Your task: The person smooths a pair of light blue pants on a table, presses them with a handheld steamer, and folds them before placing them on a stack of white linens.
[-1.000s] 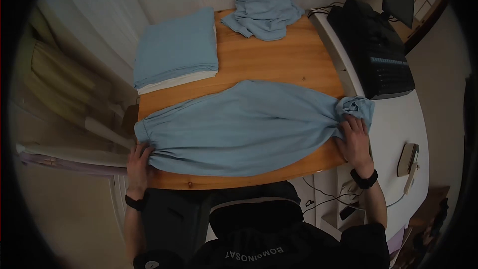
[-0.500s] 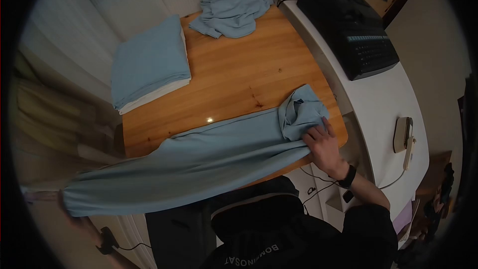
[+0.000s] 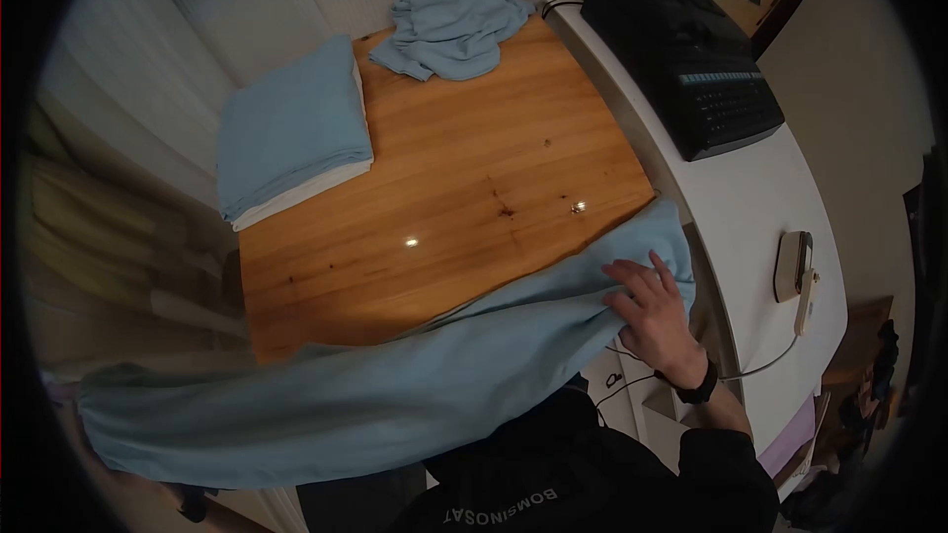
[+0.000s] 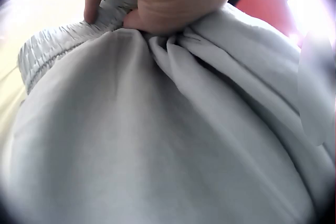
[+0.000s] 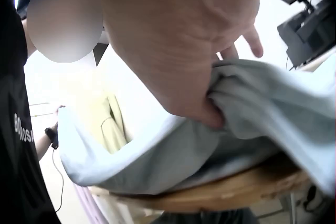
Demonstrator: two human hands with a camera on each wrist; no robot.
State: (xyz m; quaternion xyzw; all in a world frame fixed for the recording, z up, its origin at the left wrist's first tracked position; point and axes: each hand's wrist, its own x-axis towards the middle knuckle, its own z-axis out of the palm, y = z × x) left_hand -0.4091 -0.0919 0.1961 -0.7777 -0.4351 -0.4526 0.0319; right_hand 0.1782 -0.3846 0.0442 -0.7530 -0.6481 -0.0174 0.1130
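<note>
A long light-blue garment (image 3: 395, 405) with a gathered elastic band (image 4: 58, 45) is stretched between both hands along the table's near edge. At its far left end the left hand (image 4: 168, 1) grips the band, with the cloth bunched under the thumb side. In the head view the garment mostly hides that hand. The right hand (image 3: 657, 321) pinches a fold of the garment near its right end, thumb on one side and fingers partly spread over the cloth. The middle sags between the hands and hangs over the person's lap.
A folded blue-and-white fabric stack (image 3: 296, 128) lies at the table's (image 3: 464, 168) back left. Crumpled blue cloth (image 3: 454, 25) lies at the back. On the white desk (image 3: 760, 227) at the right stand a black keyboard unit (image 3: 691, 69) and a small beige device (image 3: 793, 266).
The left hand has drawn its end of the garment left and toward the body. The bunched right end has been unrolled, and the garment has slid off most of the tabletop.
</note>
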